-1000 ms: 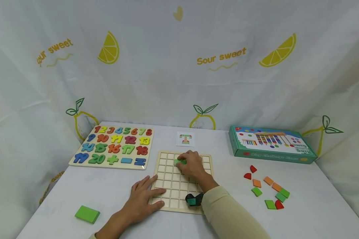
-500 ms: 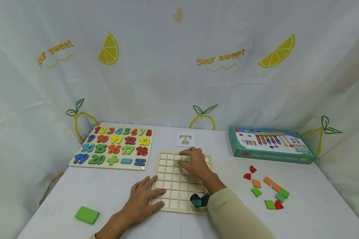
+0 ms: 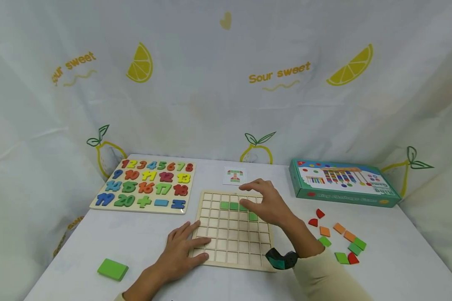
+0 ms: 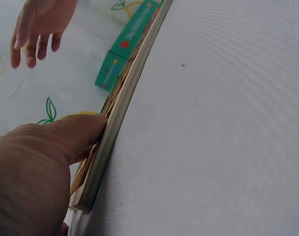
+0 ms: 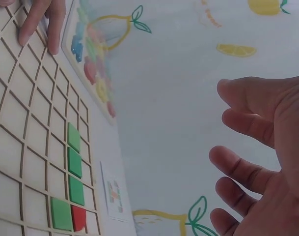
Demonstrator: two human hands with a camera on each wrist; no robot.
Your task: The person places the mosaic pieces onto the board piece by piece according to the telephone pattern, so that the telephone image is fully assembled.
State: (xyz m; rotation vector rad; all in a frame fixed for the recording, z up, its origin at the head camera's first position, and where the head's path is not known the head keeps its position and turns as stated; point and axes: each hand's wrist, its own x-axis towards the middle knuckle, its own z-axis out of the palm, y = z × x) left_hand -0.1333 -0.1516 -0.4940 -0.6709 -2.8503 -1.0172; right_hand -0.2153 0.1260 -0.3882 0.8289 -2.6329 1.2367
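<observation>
My left hand rests with spread fingers on the left edge of a wooden grid board; the left wrist view shows the thumb against the board's side. Above the board's upper right is my right hand, thumb and index finger apart, holding nothing. In the right wrist view, a line of green square tiles lies in the grid, with a red quarter-round piece at its end. Another green tile is beside the red piece. In the head view my right hand hides the red piece.
Behind the board lies a pattern card. A number puzzle is at back left, a green game box at back right. Loose orange tiles, red pieces and green tiles lie right; a green block is front left.
My right hand has drawn away from the green tiles, rightward and up, its thumb and index finger spreading. More of the green row shows now. The left hand stays on the board.
</observation>
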